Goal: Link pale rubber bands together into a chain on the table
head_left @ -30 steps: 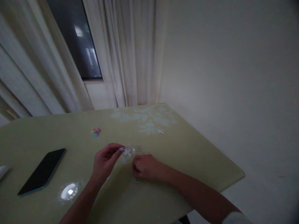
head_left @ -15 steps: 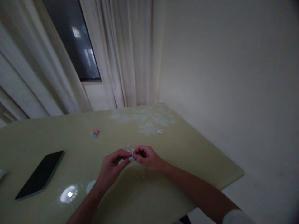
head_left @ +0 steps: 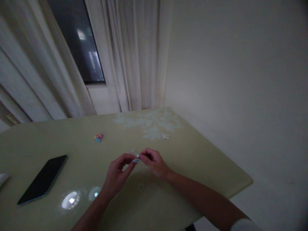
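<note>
My left hand (head_left: pixel 119 171) pinches a small whitish piece (head_left: pixel 136 160) between thumb and forefinger, above the table. The fingertips of my right hand (head_left: pixel 154 162) are closed at its right end and meet those of the left. Whatever my right fingers pinch is too small to make out. Just behind the fingertips shows a clear, crinkled-looking bit (head_left: pixel 132 152), partly hidden by my left hand. Beyond my hands lie a little heap of bright coloured pieces (head_left: pixel 98 137), to the left, and some small white pieces (head_left: pixel 165 136), to the right.
A dark tablet-like slab (head_left: pixel 43 179) lies on the left of the pale green table (head_left: pixel 192 150). A white object (head_left: pixel 3 178) pokes in at the left edge. A faint ring shape (head_left: pixel 141 186) shows below my hands. Curtains and a wall border the table.
My right hand has drawn slightly back from the left fingertips, and the whitish piece has turned a little in my left pinch. The view has shifted slightly.
</note>
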`<state>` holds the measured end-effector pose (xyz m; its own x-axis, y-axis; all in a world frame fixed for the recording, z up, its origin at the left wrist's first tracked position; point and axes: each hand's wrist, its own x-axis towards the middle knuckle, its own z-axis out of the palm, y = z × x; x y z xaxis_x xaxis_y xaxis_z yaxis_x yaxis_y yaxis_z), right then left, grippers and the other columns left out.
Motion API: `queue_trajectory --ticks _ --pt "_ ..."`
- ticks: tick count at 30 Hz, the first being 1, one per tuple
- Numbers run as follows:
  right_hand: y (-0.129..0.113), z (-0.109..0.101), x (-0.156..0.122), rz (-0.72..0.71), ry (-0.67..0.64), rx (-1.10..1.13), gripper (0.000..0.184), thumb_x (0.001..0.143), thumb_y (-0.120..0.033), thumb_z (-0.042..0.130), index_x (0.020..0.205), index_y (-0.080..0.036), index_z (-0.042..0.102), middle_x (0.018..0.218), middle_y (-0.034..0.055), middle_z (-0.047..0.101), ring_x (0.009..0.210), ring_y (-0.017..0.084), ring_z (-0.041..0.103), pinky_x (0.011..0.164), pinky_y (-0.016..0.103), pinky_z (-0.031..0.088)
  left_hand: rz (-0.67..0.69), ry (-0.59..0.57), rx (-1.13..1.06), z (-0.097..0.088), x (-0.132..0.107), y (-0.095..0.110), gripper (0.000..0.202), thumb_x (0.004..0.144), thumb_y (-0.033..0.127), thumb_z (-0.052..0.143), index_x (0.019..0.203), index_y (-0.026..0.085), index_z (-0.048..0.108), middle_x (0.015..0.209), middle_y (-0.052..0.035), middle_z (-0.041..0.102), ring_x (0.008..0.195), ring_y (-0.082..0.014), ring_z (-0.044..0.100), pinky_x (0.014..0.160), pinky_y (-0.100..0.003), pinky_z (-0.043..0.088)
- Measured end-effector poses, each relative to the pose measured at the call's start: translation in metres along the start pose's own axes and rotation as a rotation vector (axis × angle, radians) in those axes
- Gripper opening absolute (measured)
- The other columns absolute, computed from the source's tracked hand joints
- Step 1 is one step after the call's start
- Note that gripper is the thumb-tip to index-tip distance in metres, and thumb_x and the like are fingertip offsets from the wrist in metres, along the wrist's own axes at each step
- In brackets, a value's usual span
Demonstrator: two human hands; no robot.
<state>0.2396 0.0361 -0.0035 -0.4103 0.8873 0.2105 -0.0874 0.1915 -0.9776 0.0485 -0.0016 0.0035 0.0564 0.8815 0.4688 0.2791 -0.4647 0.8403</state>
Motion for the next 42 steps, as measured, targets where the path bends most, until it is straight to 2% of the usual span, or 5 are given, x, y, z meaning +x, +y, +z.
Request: queue_trajectory --ticks 7,18,25,32,42 --pt "0.003 -0.002 -0.005 -0.208 0.096 -0.219 0.033 0.081 -0.05 0.084 0.094 -0.02 0.081 0.068 -0.002 0.054 0.059 0.011 0.044 0.057 0.026 0.036 -0.063 0.091 -0.024 0.002 0.0 -0.003 0.013 0.084 0.034 0.079 0.087 0.021 0.079 0.081 -0.004 0.082 0.071 -0.0183 0.078 0.069 -0.026 0.064" --pt "0.014 0.0 -0.006 -0.51 0.169 -0.452 0.023 0.095 -0.039 0.071 0.097 -0.019 0.083 0.075 0.0034 0.064 0.06 0.012 0.053 0.056 0.025 0.044 -0.24 0.148 -0.228 0.02 -0.005 0.001 0.018 0.079 0.033 0.08 0.092 0.021 0.084 0.091 -0.0048 0.085 0.08 -0.0222 0.081 0.078 -0.032 0.068" --pt "0.006 -0.008 0.001 -0.455 0.115 -0.549 0.015 0.093 -0.031 0.071 0.095 -0.018 0.078 0.073 0.0002 0.059 0.061 0.011 0.051 0.058 0.023 0.042 -0.236 0.043 -0.189 0.006 0.004 -0.005 0.034 0.084 0.042 0.074 0.11 0.02 0.079 0.109 -0.0094 0.083 0.095 -0.0256 0.08 0.086 -0.037 0.066" --pt "-0.011 -0.008 0.039 -0.256 -0.235 -0.854 0.008 0.087 -0.024 0.077 0.091 -0.018 0.078 0.075 -0.0008 0.064 0.069 0.012 0.055 0.067 0.023 0.039 -0.283 0.165 0.223 -0.041 0.021 -0.035 0.055 0.088 0.059 0.06 0.123 0.019 0.07 0.128 -0.0163 0.075 0.109 -0.0328 0.075 0.075 -0.04 0.065" --pt "-0.02 0.025 0.095 -0.022 -0.673 -1.279 0.015 0.082 -0.031 0.076 0.094 -0.024 0.083 0.082 0.0022 0.074 0.069 0.017 0.06 0.057 0.026 0.031 -0.289 -0.016 0.173 -0.019 0.009 -0.069 0.053 0.092 0.05 0.051 0.128 0.013 0.064 0.127 -0.0211 0.073 0.112 -0.0318 0.074 0.095 -0.049 0.06"
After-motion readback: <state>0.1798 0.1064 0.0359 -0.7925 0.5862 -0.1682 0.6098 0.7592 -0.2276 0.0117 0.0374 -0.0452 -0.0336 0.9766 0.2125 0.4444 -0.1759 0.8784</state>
